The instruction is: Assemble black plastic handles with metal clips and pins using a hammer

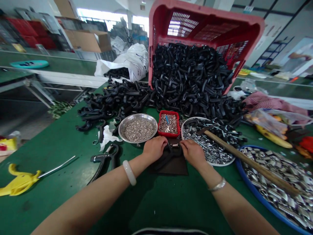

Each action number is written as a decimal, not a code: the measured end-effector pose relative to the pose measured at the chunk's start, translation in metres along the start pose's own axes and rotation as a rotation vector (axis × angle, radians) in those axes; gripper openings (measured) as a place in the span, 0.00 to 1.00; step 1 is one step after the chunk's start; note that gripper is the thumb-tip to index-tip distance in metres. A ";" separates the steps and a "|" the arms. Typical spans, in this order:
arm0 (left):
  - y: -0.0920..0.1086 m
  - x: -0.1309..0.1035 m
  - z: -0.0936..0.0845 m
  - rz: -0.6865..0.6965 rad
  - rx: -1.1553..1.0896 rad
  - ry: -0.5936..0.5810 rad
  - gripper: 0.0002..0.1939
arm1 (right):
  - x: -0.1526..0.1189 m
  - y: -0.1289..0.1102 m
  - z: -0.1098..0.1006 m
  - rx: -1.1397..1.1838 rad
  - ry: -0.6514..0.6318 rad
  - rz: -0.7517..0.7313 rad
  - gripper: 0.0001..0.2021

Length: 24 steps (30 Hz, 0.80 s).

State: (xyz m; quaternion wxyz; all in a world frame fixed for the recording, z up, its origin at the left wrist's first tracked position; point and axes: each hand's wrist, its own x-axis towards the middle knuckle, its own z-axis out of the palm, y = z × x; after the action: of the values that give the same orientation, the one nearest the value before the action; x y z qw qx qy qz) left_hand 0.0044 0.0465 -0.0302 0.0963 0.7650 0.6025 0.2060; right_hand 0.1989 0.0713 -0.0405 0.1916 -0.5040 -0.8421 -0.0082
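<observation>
A black hand grip strengthener point(164, 160) with a small metal spring point(174, 145) lies on a dark mat point(179, 169) in front of me. My left hand point(154, 149) pinches it at the left end of the spring. At the spring's other end, the fingers of my right hand point(193, 152) are closed on the strengthener's right side. My fingertips hide the exact grip points. A second black hand grip strengthener point(113, 156) with a spring rests on the table to the left.
Ahead stand a steel bowl point(122, 130) of small metal parts, a red tray point(179, 130) of pins and a white basin point(220, 164). A hammer point(234, 150) lies across that basin and a blue basin point(253, 192). Behind, a red crate point(207, 9) spills black handles point(190, 75). Yellow-handled tool point(22, 182) lies left.
</observation>
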 end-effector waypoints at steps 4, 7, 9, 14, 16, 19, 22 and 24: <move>-0.001 -0.001 0.000 0.009 0.003 0.015 0.09 | 0.000 -0.002 -0.003 -0.077 -0.021 -0.055 0.10; 0.001 -0.002 0.000 0.015 0.024 0.025 0.09 | 0.002 -0.011 -0.010 -0.250 -0.093 -0.117 0.09; 0.003 -0.003 0.001 0.004 0.048 0.032 0.09 | 0.003 -0.017 -0.015 -0.348 -0.142 -0.166 0.09; 0.003 -0.002 0.000 -0.035 0.008 0.041 0.09 | 0.006 -0.015 -0.024 -0.323 -0.225 -0.239 0.09; 0.003 0.001 -0.004 -0.043 -0.120 0.040 0.08 | 0.007 -0.010 -0.025 -0.178 -0.178 -0.224 0.09; 0.005 0.008 -0.014 -0.089 -0.505 -0.047 0.06 | 0.009 -0.011 -0.022 0.252 0.034 -0.133 0.10; 0.010 0.011 -0.026 -0.204 -0.926 -0.229 0.06 | 0.014 -0.024 -0.017 0.700 0.189 -0.056 0.09; 0.012 0.010 -0.031 -0.330 -1.129 -0.341 0.08 | 0.017 -0.034 -0.013 0.876 0.197 -0.035 0.07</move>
State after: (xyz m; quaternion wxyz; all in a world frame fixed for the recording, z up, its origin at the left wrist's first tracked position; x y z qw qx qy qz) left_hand 0.0030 0.0496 0.0045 0.6123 0.5147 0.4871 0.3505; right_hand 0.1670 0.0663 -0.0171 0.4661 -0.3578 -0.7522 0.2981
